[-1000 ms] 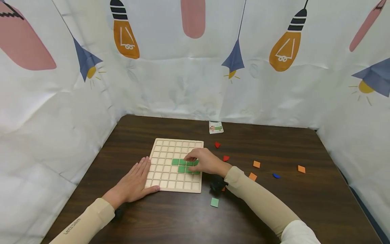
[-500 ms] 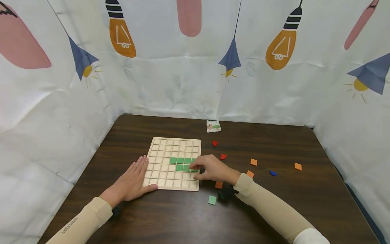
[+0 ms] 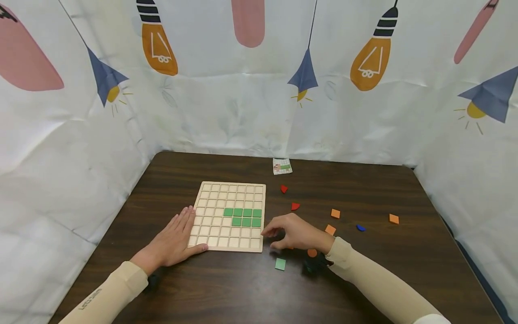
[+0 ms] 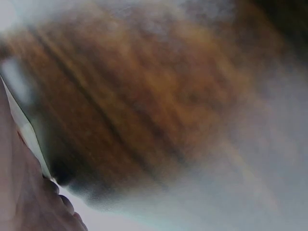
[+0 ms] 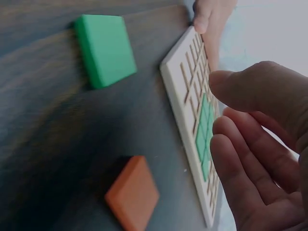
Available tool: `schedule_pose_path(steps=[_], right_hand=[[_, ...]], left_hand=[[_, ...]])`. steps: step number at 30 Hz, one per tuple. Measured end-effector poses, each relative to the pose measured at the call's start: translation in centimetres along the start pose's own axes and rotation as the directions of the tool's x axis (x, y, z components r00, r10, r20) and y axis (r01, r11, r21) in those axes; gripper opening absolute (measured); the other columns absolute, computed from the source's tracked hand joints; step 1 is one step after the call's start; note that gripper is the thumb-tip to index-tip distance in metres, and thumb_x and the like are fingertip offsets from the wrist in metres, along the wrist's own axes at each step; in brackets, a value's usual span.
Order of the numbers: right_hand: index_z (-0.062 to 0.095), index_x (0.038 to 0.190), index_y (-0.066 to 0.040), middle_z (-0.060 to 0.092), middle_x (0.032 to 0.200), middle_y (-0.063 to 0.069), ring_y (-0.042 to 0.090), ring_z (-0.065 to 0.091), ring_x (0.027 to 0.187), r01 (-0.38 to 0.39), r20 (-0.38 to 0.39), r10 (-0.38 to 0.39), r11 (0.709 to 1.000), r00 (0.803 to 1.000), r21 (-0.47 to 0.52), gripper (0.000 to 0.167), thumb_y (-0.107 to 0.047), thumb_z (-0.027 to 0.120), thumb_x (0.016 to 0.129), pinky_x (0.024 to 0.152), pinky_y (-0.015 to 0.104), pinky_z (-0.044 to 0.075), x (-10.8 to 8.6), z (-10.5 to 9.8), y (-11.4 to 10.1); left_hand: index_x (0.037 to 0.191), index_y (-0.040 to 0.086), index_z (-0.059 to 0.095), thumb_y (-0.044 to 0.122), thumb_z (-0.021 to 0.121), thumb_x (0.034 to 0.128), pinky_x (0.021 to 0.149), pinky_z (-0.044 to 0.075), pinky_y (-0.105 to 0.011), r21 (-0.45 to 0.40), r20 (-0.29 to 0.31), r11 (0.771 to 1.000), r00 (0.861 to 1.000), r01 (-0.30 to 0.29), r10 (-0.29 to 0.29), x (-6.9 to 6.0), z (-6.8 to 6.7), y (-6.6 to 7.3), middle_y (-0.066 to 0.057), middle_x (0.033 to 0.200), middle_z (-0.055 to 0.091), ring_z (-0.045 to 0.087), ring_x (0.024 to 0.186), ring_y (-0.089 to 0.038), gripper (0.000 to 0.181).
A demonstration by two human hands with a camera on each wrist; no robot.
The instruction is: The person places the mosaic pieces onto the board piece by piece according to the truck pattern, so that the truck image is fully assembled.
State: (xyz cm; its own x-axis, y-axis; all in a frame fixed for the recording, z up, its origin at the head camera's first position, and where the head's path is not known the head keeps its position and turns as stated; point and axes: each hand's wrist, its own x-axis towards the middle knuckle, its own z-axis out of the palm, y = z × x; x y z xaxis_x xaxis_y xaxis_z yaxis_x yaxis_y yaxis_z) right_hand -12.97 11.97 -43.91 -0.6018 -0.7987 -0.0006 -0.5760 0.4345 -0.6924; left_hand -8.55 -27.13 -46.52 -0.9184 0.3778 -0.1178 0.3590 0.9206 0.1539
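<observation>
A pale wooden grid board (image 3: 210, 231) lies on the dark table, with two short rows of green square tiles (image 3: 237, 212) set in its cells. My left hand (image 3: 170, 240) rests with straight fingers along the board's left edge, its thumb at the near left corner. Just off the board's right edge hovers my right hand (image 3: 297, 231), thumb and fingers apart and loosely bent. In the right wrist view nothing sits between its fingers (image 5: 238, 163). A loose green tile (image 3: 280, 264) lies nearer me than that hand, and an orange tile (image 5: 133, 192) lies below it.
Right of the board are several orange tiles (image 3: 335, 213), an orange round piece (image 3: 312, 253), two red pieces (image 3: 295, 206) and a blue piece (image 3: 360, 228). A small printed card (image 3: 282, 166) lies at the table's far side. The left wrist view is mostly blurred table (image 4: 144, 96).
My right hand has drawn back to the right, off the green tiles on the board, uncovering them. My left hand stays at the board's edge. The head view has shifted slightly.
</observation>
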Motion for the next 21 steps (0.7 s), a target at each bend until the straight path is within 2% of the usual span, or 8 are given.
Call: schedule_pose_path(steps=[11,21], right_hand=[[0.077,0.117,-0.015,0.076,0.109,0.001,0.012,0.071,0.096,0.005,0.016,-0.006,0.998,1.000,0.061,0.031,-0.013,0.083,0.087,0.087,0.022,0.059,-1.5,0.9,0.6],[0.078,0.116,-0.015,0.076,0.108,-0.001,0.006,0.069,0.092,-0.021,-0.035,0.023,0.997,0.999,0.070,0.027,-0.017,0.082,0.089,0.083,0.020,0.059,-3.4,1.9,0.7]], left_hand=[[0.162,-0.009,0.018,0.073,0.051,0.0962,0.127,0.024,-0.063,0.001,0.000,1.000,1.000,0.003,-0.003,0.0,-0.2,0.0,-0.029,0.171,0.015,0.019,0.160,-0.047,0.110],[0.162,-0.009,0.017,0.075,0.051,0.0951,0.127,0.023,-0.064,-0.006,0.002,1.000,1.000,0.003,-0.003,0.1,0.1,-0.1,-0.029,0.172,0.014,0.018,0.160,-0.047,0.112]])
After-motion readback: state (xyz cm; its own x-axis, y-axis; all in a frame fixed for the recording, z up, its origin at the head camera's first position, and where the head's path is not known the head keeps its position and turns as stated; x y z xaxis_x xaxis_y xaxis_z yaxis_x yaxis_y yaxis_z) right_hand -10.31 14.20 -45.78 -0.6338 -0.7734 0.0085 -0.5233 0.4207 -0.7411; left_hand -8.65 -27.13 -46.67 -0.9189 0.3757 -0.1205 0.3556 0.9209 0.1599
